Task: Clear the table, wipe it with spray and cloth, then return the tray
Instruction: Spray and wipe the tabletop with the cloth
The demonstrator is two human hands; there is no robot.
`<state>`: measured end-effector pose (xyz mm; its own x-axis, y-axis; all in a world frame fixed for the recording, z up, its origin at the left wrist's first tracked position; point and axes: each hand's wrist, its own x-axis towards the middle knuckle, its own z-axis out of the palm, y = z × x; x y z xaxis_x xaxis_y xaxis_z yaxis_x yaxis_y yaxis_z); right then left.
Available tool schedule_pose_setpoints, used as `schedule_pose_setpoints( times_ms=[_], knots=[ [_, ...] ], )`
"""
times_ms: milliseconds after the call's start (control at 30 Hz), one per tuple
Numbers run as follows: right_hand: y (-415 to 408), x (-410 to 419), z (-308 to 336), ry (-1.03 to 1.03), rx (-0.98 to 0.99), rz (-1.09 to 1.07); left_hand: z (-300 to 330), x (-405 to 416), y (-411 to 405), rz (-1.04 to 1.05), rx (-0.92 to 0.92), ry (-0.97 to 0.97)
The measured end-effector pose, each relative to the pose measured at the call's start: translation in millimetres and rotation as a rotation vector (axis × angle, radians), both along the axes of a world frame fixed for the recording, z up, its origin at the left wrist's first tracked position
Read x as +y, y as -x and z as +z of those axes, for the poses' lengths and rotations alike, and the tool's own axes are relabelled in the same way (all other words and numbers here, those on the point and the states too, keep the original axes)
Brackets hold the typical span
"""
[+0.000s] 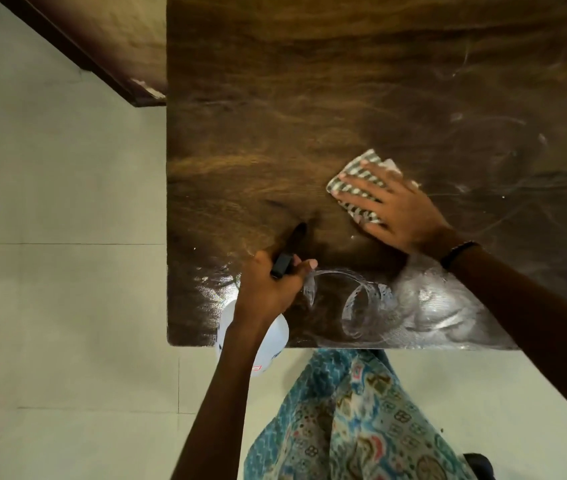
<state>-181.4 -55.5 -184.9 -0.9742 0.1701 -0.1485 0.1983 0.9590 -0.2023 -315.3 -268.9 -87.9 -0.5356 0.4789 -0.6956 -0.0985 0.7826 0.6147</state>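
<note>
Presently, cloth (361, 187): checked, folded, flat on the tabletop (275, 116) at about 3 o'clock from its centre. Right hand (396, 209) presses on it, fingers straight and spread, nothing gripped.

Spray bottle (268, 344): white body with dark trigger head, held over the near edge at 7 o'clock. Left hand (271, 285) has its grip wrapped round the neck, a finger by the trigger. Contents not visible through the opaque body.

Tabletop: dark wood grain. Wet sheen and smear rings along the near edge at 6 o'clock; faint streaks toward 2 o'clock.

Progress, as judged: no items are seen on the surface, so clearing looks done; spraying and wiping are under way, far side apparently still dry. Tray: not in view; its return remains.

Floor (50, 237): pale tiles, at 9 o'clock.
</note>
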Motion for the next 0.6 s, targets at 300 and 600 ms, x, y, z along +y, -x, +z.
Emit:
schedule_pose_setpoints(
  times_ms=[300,600],
  knots=[
    [81,-30,-7,0.011,0.011,-0.239,-8,-23,-11,0.033,-0.007,0.042],
    [-3,-28,-9,0.005,-0.011,0.123,-15,-39,-34,0.057,-0.034,0.031]
  ],
)
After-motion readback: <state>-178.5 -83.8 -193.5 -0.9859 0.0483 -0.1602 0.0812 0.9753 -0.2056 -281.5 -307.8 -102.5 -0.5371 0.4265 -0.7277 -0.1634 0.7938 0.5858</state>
